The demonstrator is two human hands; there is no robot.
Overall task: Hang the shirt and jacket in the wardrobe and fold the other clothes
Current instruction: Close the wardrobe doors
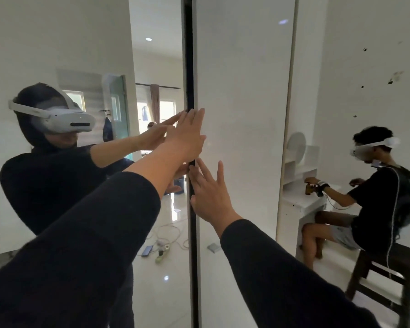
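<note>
I face the wardrobe: a mirrored door (81, 55) on the left and a glossy white door (244, 91) on the right, with a dark vertical gap (190, 67) between them. My left hand (187, 136) lies flat with straight fingers against the edge at the gap. My right hand (211, 192) is lower, fingers spread and straight, fingertips touching the white door's edge by the gap. Neither hand holds anything. No shirt, jacket or other clothes are in view.
The mirror reflects me in a headset, a tiled floor with cables (166, 235) and a doorway. At the right a seated person (374, 202) works at a white dressing table (303, 200), sitting on a dark wooden stool (386, 271).
</note>
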